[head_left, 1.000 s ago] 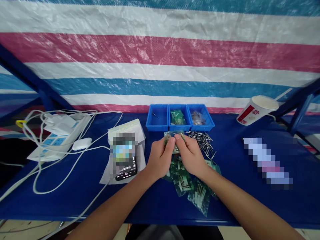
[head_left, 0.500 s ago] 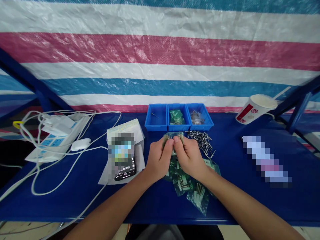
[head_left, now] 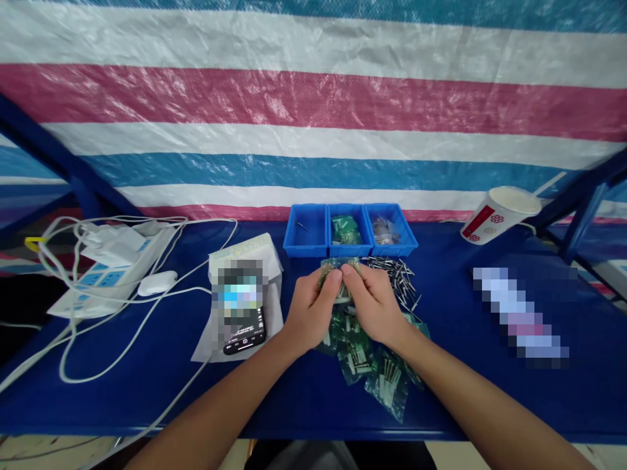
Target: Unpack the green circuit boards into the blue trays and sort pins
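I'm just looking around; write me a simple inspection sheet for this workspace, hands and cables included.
Surface: blue table.
Job's things: small clear bag in hand; filled bags heaped nearer the person; loose metal pins piled at right; three blue trays beyond.
Clutter: phone, paper cup with straw, one masked item, unidentifiable.
Hands: left hand and right hand both grip the small clear bag.
Cables: white cables tangled around a power strip.
Surroundings: striped sheet behind.
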The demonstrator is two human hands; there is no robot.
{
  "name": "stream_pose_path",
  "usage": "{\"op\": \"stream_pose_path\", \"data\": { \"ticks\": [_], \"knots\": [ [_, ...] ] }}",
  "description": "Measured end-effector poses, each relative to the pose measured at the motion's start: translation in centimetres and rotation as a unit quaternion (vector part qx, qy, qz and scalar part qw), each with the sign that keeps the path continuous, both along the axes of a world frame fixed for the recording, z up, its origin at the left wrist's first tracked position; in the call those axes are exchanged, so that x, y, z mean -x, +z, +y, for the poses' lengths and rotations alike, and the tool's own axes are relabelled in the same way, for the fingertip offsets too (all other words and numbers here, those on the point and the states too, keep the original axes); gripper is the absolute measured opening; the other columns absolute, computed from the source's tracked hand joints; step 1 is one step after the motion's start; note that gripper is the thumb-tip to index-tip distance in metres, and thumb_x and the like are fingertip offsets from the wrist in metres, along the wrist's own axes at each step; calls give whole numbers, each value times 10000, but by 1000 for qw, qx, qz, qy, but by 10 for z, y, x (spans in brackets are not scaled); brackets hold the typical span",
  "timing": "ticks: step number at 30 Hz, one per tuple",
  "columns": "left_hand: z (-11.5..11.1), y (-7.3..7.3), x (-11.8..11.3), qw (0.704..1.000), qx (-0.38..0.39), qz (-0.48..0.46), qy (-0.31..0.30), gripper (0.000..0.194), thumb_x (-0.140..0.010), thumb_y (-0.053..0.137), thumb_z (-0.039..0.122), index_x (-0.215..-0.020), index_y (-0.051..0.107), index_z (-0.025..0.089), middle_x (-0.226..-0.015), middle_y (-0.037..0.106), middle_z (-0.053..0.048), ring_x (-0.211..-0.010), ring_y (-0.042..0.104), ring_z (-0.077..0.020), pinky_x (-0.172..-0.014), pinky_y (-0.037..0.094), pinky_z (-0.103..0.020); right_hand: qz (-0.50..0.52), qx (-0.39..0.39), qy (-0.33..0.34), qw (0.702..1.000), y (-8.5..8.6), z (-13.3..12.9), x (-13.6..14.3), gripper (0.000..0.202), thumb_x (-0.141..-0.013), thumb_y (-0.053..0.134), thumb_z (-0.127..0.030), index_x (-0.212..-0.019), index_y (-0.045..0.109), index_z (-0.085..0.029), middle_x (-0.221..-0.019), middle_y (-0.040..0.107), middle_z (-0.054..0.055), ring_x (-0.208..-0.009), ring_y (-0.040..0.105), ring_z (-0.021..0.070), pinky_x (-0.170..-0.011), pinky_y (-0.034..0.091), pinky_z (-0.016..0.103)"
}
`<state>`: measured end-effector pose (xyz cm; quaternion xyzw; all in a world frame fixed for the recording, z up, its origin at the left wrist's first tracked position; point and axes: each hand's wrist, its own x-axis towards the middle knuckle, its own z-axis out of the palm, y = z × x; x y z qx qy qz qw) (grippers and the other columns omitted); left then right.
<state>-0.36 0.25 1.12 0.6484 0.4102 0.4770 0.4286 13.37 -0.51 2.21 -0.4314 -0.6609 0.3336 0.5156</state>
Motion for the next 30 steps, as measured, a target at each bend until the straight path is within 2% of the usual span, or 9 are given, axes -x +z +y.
{"op": "stream_pose_path", "data": {
  "ticks": [4,7,10,13,16,19,22,26,30],
  "knots": [
    [3,1,1,998,64,-12,-2,454,-980,483,508,-654,441,194,-588,343,45,-537,327,-108,-502,254,-264,104,145,69,982,8,10,-6,274,-930,561,-393,-721,520,-221,-601,408,-55,-549,393,117,-503,339,253],
    [4,5,1,996,85,-16,-3,463,-970,494,506,-631,450,194,-569,368,40,-522,329,-109,-490,251,-267,134,247,110,953,13,17,-13,254,-873,620,-401,-707,562,-219,-575,373,-63,-502,350,109,-455,300,245],
    [6,8,0,993,104,-38,30,536,-952,494,562,-568,385,204,-516,343,42,-484,305,-105,-474,240,-272,160,298,112,934,14,21,-21,258,-834,657,-331,-644,532,-210,-548,292,-81,-469,260,87,-436,234,238],
    [11,8,1,984,131,-101,61,567,-937,490,602,-549,351,212,-495,318,47,-455,289,-97,-459,226,-267,186,332,100,919,12,26,-27,286,-802,686,-277,-612,486,-204,-531,293,-89,-443,267,68,-431,223,235],
    [16,6,3,972,134,-174,84,536,-940,516,545,-557,353,208,-506,304,54,-444,258,-87,-445,185,-260,234,329,42,914,9,30,-31,276,-817,717,-354,-701,518,-201,-585,484,-61,-424,383,61,-431,280,230],
    [18,6,4,965,121,-209,103,507,-947,540,467,-557,357,198,-517,307,55,-448,254,-80,-444,170,-260,264,338,-14,903,8,32,-34,297,-850,689,-468,-950,605,-201,-883,705,31,-464,506,76,-453,383,244],
    [17,8,3,965,121,-208,101,492,-948,538,428,-555,360,191,-520,309,58,-452,262,-72,-450,177,-255,252,351,-19,901,8,31,-34,406,-884,625,-520,-1124,631,-193,-988,737,70,-479,536,90,-450,400,259],
    [14,9,2,974,118,-169,93,464,-926,560,414,-574,354,193,-528,321,62,-459,284,-71,-457,196,-245,191,317,-3,929,9,30,-29,374,-882,614,-500,-1049,688,-173,-820,706,27,-463,499,83,-434,327,248],
    [13,8,2,983,124,-110,80,441,-920,573,408,-595,367,192,-536,347,63,-478,323,-75,-477,238,-238,-11,210,-1,978,7,27,-25,264,-913,561,-394,-981,696,-179,-781,688,22,-557,538,123,-547,393,282]
  ]
}}
